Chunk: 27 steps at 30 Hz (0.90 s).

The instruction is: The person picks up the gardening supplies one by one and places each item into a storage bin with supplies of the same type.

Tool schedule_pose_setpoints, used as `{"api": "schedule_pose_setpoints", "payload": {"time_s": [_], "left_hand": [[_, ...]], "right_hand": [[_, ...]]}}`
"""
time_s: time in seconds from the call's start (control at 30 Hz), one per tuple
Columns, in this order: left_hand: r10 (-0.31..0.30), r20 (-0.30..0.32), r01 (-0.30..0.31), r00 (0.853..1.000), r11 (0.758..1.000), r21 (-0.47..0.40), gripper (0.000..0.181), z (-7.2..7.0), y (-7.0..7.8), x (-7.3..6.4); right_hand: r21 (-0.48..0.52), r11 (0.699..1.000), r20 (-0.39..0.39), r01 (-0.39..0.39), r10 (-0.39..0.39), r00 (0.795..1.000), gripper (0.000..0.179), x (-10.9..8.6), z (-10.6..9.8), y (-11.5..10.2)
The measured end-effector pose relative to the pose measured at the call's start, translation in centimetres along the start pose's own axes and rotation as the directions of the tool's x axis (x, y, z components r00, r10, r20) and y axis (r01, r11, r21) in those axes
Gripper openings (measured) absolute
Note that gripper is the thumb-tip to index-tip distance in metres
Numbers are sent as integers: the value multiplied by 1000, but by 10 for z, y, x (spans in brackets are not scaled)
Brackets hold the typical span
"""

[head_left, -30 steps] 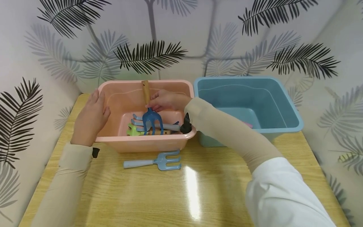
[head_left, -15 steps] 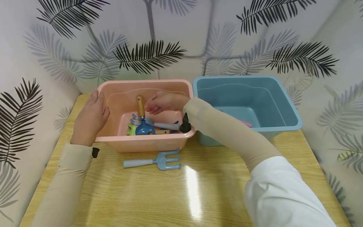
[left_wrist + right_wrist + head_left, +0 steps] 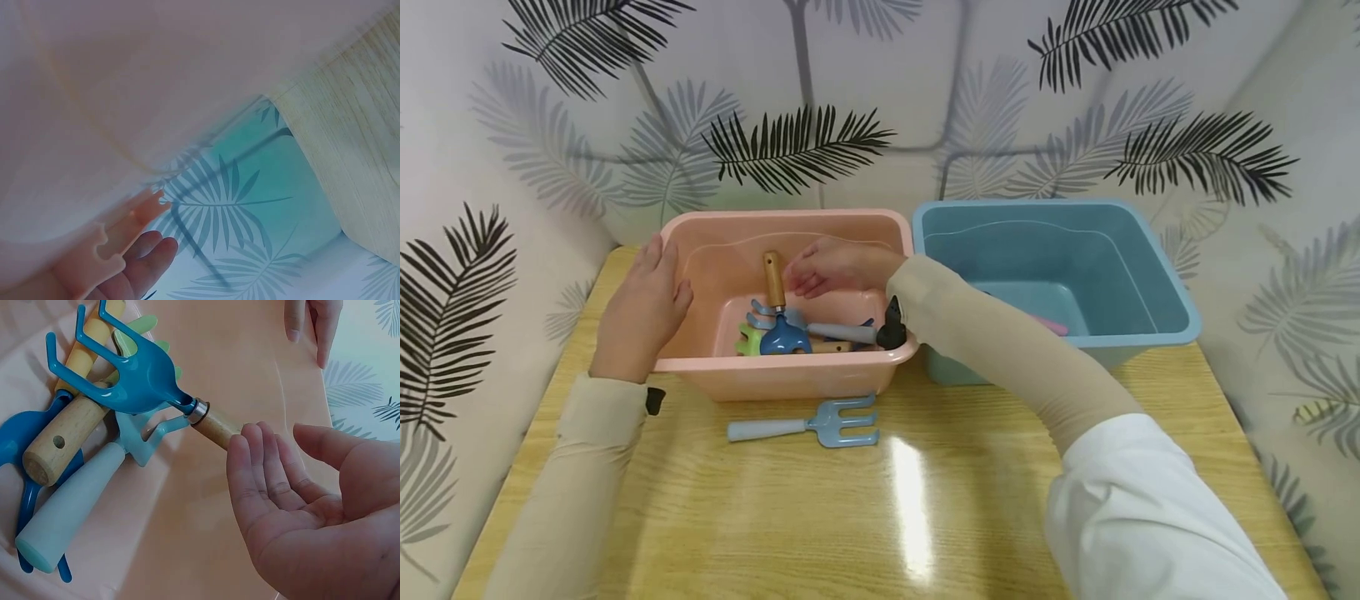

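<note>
In the pink bin (image 3: 775, 379), a dark-blue hand cultivator (image 3: 140, 375) with a wooden handle leans on other garden tools, handle toward the back wall. My right hand (image 3: 831, 267) is just right of that handle, fingers loosely extended and palm bare. Under the cultivator are a light-blue hand fork (image 3: 75, 506) with a pale handle, a green-toothed tool (image 3: 748, 340), and another dark-blue tool (image 3: 25, 434). At the bin's left rim, my left hand (image 3: 643, 308) holds on, thumb inside; its fingertips (image 3: 161, 250) show outside, below the rim.
Another light-blue fork (image 3: 833, 423) lies on the wooden table (image 3: 775, 517) in front of the pink bin. To the right stands a blue bin (image 3: 1183, 329), partly behind my right arm, with a pink object (image 3: 1051, 326) inside. A leaf-patterned backdrop (image 3: 880, 75) rises behind.
A second ago my right hand held the dark-blue cultivator above the pile. It has let go, and the cultivator has dropped lower and tilted left onto the tools. My left hand stays on the rim.
</note>
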State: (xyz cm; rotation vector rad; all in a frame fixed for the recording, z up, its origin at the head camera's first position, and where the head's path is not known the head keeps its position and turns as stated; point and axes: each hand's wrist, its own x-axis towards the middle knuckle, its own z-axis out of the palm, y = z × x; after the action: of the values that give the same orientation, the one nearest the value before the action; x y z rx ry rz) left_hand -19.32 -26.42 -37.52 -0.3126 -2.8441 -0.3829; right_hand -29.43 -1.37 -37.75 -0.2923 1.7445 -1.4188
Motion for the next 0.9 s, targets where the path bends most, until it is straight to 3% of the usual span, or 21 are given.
{"api": "schedule_pose_setpoints", "payload": {"time_s": [0.33, 0.47, 0.67, 0.9], "left_hand": [[-15, -4, 15, 1000, 1000, -4, 54, 1, -1, 1], [-13, -3, 13, 1000, 1000, -5, 54, 1, -1, 1], [-15, 19, 15, 1000, 1000, -2, 54, 1, 0, 2], [-7, 4, 7, 1000, 1000, -6, 54, 2, -2, 3]], "right_hand": [[61, 997, 7, 41, -42, 999, 34, -3, -1, -6], [39, 997, 8, 69, -69, 998, 33, -11, -5, -15], [-47, 992, 17, 120, -120, 993, 29, -31, -4, -36], [-43, 980, 48, 192, -190, 981, 30, -67, -5, -54]]}}
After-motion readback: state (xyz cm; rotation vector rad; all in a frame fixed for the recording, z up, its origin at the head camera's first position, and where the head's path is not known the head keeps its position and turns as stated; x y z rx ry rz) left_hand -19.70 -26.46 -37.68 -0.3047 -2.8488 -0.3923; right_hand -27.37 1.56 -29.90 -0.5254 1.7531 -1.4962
